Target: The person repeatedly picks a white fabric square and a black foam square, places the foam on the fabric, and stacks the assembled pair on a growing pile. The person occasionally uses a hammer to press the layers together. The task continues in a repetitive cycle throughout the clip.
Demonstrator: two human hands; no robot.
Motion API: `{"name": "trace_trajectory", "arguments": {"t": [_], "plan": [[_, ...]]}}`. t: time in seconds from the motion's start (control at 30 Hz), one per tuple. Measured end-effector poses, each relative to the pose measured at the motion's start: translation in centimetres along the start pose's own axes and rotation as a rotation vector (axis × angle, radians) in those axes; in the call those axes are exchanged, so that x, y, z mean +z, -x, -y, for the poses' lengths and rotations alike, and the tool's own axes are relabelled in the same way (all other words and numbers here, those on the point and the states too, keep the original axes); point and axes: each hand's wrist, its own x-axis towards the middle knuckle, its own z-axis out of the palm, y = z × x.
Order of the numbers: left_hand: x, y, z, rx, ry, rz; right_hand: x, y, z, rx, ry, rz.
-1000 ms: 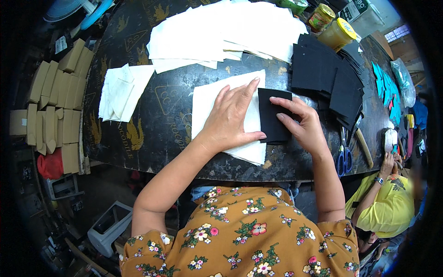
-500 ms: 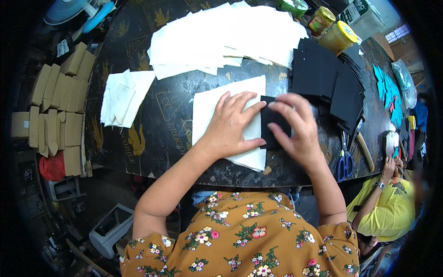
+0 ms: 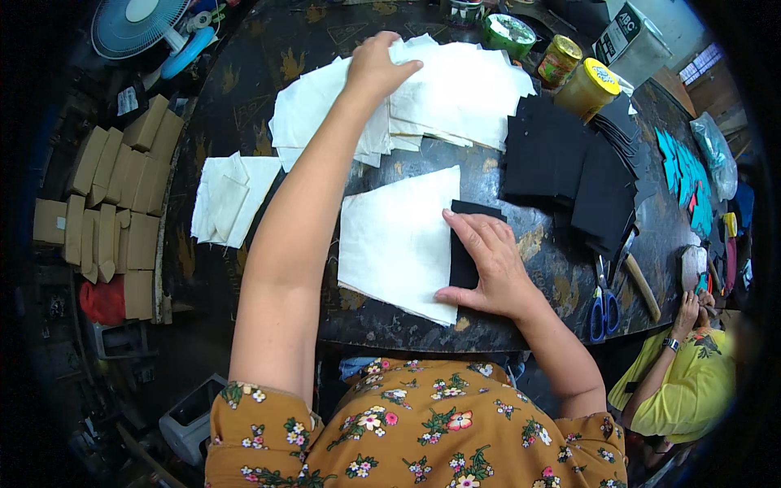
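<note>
On the dark table before me lies a stack of white fabric pieces. A black rectangular piece sticks out from under or beside its right edge; the overlap is hidden. My right hand rests over that edge, fingers and thumb apart, fingertips on the white fabric. Stretched far forward, my left hand is at the large spread of white fabric pieces, its thumb held away from the fingers. The fingertips are partly hidden, and I see nothing held.
Black pieces are stacked at right, with scissors and a wooden-handled tool nearby. Smaller white pieces lie left. Jars stand at the back. Another person works at far right. Brown cardboard pieces are stacked left.
My left hand has left the near white stack and reached forward to the far white pieces. My right hand has come down onto the near stack's right edge. The view has shifted slightly.
</note>
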Motion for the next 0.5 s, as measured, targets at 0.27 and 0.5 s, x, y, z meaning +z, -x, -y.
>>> {"name": "trace_trajectory", "arguments": {"t": [0.27, 0.5], "plan": [[5.7, -4.4, -3.6, -0.037, -0.198, 0.149, -0.1, 0.1, -0.9, 0.004, -0.16, -0.085], [3.2, -3.9, -5.5, 0.255, -0.015, 0.035, -0.4, 0.2, -1.4, 0.02, -0.24, -0.132]]}}
